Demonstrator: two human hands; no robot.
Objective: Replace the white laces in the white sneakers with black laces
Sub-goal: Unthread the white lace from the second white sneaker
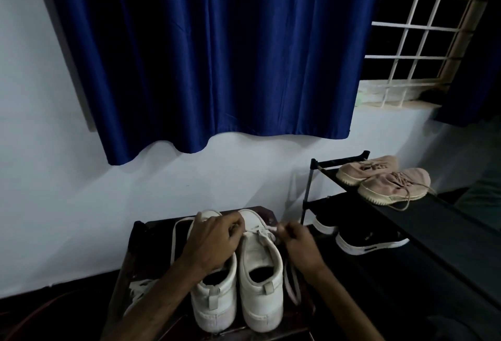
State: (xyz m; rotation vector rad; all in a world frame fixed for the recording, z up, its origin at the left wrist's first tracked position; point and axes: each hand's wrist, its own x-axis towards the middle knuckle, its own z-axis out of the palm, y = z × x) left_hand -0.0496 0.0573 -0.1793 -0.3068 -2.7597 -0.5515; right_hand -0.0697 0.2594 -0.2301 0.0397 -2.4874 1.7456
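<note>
Your dark wooden stool (148,255) holds the white leather sneakers (260,262) heels toward you, eyelets up. Your left hand (214,236) pinches the flat white lace (267,229) at the right shoe's eyelets, apparently bracing it, while your right hand (301,246) pinches its free end, likely to draw it out.

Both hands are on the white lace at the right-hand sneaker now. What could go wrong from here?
1. The left hand and right hand pinch the white lace across the right-hand sneaker. Its heel sits near the front edge of the table, so a hard tug might drag it off.
2. A loose lace loop lies left of the sneakers and could snag a wrist or tangle.
3. The light is dim, so eyelets may be hard to see.
</note>
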